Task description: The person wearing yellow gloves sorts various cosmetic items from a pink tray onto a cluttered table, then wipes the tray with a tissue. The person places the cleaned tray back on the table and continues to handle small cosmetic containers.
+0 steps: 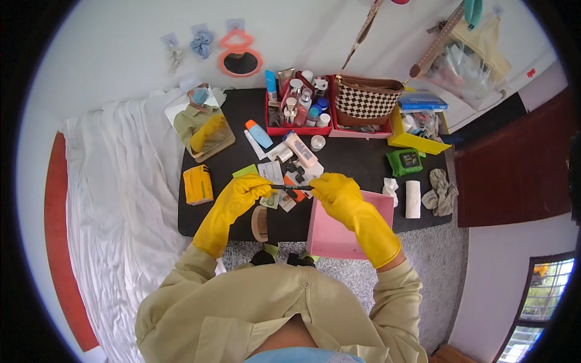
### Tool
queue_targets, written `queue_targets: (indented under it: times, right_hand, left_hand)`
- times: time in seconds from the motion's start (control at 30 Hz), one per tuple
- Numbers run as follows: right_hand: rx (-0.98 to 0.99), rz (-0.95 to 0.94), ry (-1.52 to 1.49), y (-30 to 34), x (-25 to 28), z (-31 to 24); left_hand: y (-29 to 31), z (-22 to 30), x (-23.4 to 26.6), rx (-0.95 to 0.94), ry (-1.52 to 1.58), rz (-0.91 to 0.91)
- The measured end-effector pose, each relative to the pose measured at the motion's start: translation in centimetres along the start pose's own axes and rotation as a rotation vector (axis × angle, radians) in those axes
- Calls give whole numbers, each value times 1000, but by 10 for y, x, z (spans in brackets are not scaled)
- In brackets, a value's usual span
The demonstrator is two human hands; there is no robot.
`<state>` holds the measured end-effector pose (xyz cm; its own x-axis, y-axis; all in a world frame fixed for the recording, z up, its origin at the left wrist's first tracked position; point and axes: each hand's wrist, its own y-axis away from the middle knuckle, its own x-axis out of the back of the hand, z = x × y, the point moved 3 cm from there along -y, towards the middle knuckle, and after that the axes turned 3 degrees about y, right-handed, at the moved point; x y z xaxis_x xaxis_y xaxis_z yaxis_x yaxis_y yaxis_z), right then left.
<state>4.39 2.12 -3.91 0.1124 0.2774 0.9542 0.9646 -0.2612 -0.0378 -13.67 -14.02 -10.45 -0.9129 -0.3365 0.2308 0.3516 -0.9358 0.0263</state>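
Yellow rubber gloves cover both my hands. Between them runs a thin black pen-like stick (292,187), held level over the dark table (357,163). My left hand (247,189) is closed on its left end, and my right hand (336,192) pinches the right end. Which cosmetic or tool it is, I cannot make out. Beneath the stick lie small cards and packets, with a white-and-peach bottle (301,150) just beyond. A wooden comb (259,224) rests near my left hand. Under my right forearm sits a pink tray (327,233) at the table's front edge.
Behind stand a red box (290,130) of bottles, a checkered bag (369,100) and a yellow box (417,143). A mirror (212,148) and yellow pack (198,184) are left; a green wipes pack (404,162), white roll (413,199) and grey cloth (440,192) right.
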Motion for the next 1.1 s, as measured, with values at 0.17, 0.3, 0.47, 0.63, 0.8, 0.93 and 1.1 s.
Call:
queue_targets:
  times: [0.17, 0.3, 0.47, 0.63, 0.8, 0.93, 1.1]
  right_hand:
    - [55, 24, -294, 27, -44, 21]
    - [-64, -164, -350, 25, -72, 4]
    - [-50, -432, -30, -34, -112, -28]
    - [-65, -354, 77, -76, -167, 6]
    - [-203, -153, -42, -74, -172, 37]
    - [-342, -160, -140, -74, -147, 40]
    - [-374, -95, -192, -72, -154, 46]
  left_hand:
    - [21, 4, -12, -318, -171, -93]
    - [47, -28, -14, -220, -203, -75]
    - [57, -67, 10, -83, -476, 107]
    - [72, -99, 91, 15, -284, 976]
    - [107, -140, 127, 215, -387, 1214]
    - [113, -156, 106, 138, -348, 1165]
    - [119, -152, 90, -77, -567, 1189]
